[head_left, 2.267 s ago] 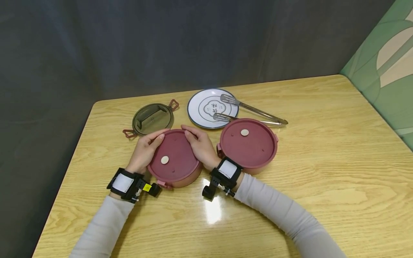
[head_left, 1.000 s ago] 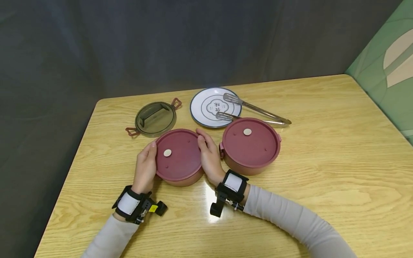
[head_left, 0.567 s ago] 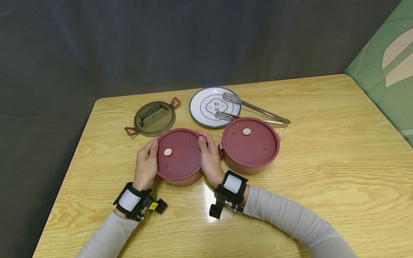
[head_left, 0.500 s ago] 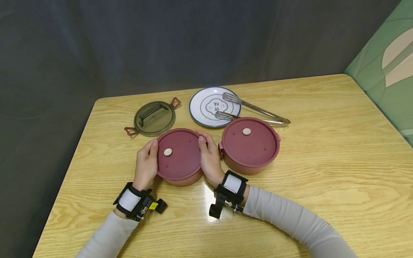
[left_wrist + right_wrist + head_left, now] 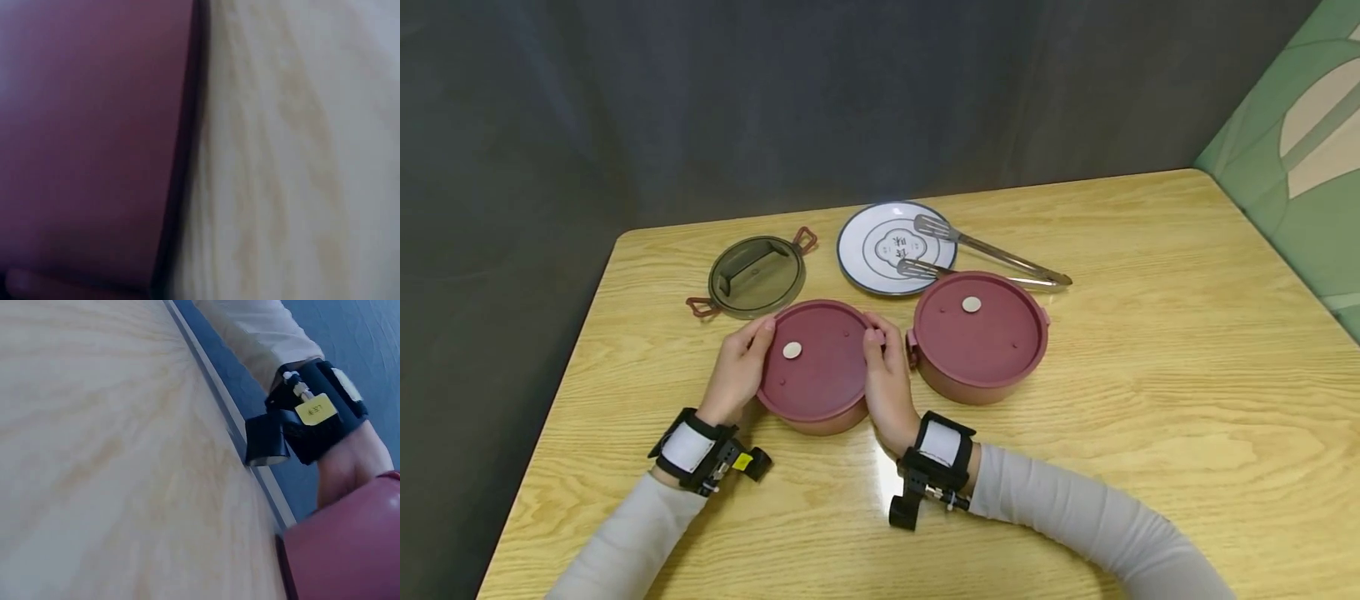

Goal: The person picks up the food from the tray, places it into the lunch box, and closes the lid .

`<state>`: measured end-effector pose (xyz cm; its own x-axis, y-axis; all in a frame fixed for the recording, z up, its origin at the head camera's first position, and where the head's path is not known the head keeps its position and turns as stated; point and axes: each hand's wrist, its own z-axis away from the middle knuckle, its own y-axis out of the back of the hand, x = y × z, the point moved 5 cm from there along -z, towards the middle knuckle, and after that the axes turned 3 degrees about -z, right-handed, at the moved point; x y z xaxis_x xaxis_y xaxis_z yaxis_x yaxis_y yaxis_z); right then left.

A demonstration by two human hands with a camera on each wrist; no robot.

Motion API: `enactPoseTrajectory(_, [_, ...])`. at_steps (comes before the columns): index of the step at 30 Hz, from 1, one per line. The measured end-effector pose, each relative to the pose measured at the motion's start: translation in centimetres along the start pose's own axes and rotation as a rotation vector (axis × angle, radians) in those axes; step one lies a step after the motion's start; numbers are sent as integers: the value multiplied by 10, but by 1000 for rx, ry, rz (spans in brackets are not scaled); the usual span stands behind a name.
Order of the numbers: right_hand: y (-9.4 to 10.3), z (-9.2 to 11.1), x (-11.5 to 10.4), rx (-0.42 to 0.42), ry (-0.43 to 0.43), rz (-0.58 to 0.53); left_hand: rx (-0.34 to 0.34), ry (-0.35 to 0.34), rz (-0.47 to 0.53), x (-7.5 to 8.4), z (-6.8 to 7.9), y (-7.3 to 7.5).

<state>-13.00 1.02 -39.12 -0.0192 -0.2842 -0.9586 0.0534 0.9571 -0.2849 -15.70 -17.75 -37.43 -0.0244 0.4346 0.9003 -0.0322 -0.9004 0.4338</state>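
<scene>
In the head view, a round maroon lidded pot (image 5: 820,375) with a pale button on its lid stands between both hands. My left hand (image 5: 737,371) grips its left side, thumb at the lid's rim. On the opposite side my right hand (image 5: 891,387) holds it, thumb and fingertips by a small pink clip at the edge. The far fingers of both hands are partly hidden behind the pot. A blurred stretch of the pot's wall (image 5: 94,137) fills the left of the left wrist view. Part of that wall also shows low in the right wrist view.
A second maroon lidded pot (image 5: 981,337) stands just right of my right hand. Behind are a white plate (image 5: 868,267) with a blue rim and metal tongs (image 5: 1000,257) lying across it. A transparent brown lid (image 5: 752,292) with red side loops lies at the back left.
The held pot has turned clockwise a little, its pale button shifting up and right. The pink clip first seen at the front left is out of sight. Both hands have shifted their grip around the rim.
</scene>
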Motion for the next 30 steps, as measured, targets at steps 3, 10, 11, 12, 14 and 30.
enactPoseTrajectory(3, [4, -3, 0, 2, -31, -24, -29, 38, 92, -5, 3, 0])
enactPoseTrajectory(10, [5, -16, 1, -53, -50, 26, 111, 129, 402, -9, 32, -2])
enactPoseTrajectory(11, [5, -17, 2, -58, -46, 31, 124, 133, 401, -9, 36, -5])
enactPoseTrajectory(12, [5, -19, 2, -58, -42, 34, 132, 131, 402, -9, 38, -9])
enactPoseTrajectory(14, [5, -20, 3, -58, -43, 37, 145, 139, 385, -9, 39, -14])
enactPoseTrajectory(30, [9, -14, -2, -46, -23, 69, 259, 87, 353, -7, 33, -20])
